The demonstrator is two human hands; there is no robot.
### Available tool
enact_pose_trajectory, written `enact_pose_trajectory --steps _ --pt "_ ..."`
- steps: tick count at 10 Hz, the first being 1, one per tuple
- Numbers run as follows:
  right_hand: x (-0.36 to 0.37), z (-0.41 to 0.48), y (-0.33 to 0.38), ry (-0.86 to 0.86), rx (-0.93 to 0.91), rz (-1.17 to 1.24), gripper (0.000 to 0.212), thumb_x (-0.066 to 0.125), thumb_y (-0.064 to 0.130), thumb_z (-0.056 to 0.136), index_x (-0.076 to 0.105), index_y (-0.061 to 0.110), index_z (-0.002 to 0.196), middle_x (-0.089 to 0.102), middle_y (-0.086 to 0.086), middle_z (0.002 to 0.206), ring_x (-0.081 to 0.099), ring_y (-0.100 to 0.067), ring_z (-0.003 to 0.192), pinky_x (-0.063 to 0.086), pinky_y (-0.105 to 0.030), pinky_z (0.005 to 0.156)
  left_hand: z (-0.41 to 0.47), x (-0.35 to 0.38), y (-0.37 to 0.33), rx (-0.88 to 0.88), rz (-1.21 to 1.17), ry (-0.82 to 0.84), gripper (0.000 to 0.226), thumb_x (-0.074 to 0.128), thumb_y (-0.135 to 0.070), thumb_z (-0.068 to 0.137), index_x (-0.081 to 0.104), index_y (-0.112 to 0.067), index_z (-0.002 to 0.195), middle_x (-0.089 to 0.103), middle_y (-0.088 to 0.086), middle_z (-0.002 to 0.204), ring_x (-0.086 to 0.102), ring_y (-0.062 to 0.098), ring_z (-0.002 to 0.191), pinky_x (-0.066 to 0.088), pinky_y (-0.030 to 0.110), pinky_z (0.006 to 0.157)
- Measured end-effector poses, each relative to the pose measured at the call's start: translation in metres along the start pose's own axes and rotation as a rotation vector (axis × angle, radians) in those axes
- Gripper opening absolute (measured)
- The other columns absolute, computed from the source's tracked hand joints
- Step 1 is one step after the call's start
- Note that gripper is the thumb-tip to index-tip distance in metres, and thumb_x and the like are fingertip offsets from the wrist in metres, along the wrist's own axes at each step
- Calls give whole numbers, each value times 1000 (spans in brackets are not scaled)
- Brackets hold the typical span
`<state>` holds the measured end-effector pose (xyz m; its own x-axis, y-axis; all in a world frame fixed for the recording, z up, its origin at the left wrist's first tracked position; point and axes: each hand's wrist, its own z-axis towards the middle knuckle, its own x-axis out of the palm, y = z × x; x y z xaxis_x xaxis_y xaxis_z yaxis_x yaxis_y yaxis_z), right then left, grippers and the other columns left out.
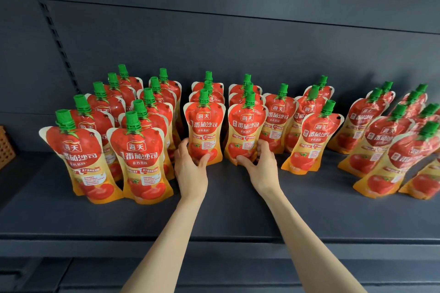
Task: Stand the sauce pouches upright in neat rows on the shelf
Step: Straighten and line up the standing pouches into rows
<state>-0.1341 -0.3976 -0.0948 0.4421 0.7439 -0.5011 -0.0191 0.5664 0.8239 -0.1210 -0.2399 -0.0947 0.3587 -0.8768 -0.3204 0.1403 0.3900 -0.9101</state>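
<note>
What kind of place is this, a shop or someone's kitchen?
Most likely a shop: a dark metal shelf with a slotted upright behind it, stocked with many identical sauce pouches in rows.

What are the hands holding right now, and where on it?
Left hand grips the left pouch by its lower part; right hand grips the right pouch by its lower part.
</note>
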Motion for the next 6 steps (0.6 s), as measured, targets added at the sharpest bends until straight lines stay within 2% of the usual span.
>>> enact_pose_trajectory --steps 6 --pt "-3 1 0 54 37 47 50 68 25 84 42 14 126 53 -6 127 46 -22 121 44 -37 99 3 3 5 12 -27 1 59 69 -19 82 39 -13 133 48 9 133 47 26 124 46 47 99"
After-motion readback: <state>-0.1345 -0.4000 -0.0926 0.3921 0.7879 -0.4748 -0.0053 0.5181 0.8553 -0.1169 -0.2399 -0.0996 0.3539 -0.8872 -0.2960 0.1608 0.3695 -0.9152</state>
